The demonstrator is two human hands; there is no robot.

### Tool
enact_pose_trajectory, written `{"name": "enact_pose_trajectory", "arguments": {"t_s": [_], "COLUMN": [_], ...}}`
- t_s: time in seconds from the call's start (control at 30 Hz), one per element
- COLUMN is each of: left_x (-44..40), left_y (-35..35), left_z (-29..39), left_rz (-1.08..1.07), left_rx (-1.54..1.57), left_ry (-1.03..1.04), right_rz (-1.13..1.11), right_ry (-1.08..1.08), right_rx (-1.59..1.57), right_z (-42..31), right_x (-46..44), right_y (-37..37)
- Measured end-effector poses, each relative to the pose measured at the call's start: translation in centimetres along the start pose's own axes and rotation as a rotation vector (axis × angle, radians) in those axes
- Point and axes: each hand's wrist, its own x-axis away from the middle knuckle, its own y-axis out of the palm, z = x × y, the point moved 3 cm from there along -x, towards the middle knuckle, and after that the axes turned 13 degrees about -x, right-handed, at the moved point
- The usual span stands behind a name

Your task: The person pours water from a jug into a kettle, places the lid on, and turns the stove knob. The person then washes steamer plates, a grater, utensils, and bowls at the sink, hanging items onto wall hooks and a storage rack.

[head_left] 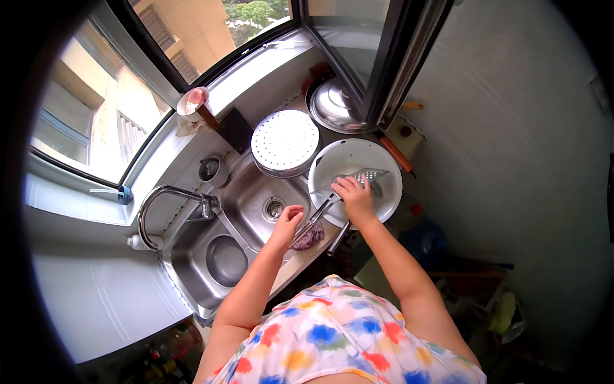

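Over a white enamel basin [325, 159], my right hand [353, 197] is closed around the upper part of a slotted metal turner [372, 173]. The turner's long handle slants down and left, past the basin's rim. My left hand [288, 224] is just left of that handle, above the sink's right edge, its fingers loosely curled and slightly apart with nothing visible in them. A second utensil, its head mostly hidden by my right hand, rests in the basin with its dark-tipped handle [338, 240] over the rim. A crumpled purplish cloth [310, 237] lies beneath the turner's handle.
A double steel sink [240, 208] with a curved faucet [171, 189] is at left; a round steel bowl [227, 260] sits in its near basin. Behind stand a perforated steamer tray [285, 139], a cleaver [235, 130] and a lidded pan [336, 105]. An open window pane [348, 54] overhangs the pan.
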Motion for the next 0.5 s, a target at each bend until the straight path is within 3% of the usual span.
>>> {"name": "enact_pose_trajectory", "arguments": {"t_s": [0.13, 0.27, 0.4, 0.5], "left_x": [-0.2, 0.3, -0.3, -0.3], "left_y": [-1.2, -1.7, -1.7, -1.4], "left_z": [2.1, 6.5, 6.8, 6.6], "left_rz": [0.0, -0.359, -0.56, -0.403], "left_rx": [0.201, 0.6, 0.758, 0.6], "left_ry": [-0.127, -0.15, -0.224, -0.119], "right_rz": [0.052, -0.01, -0.067, -0.135], "right_ry": [-0.088, -0.297, -0.412, -0.4], "right_rx": [-0.123, -0.257, -0.359, -0.427], "right_z": [-2.8, -7.0, -9.5, -9.2], "right_x": [-1.6, -2.1, -1.8, -1.5], "right_y": [-4.8, -8.3, -9.0, -8.3]}}
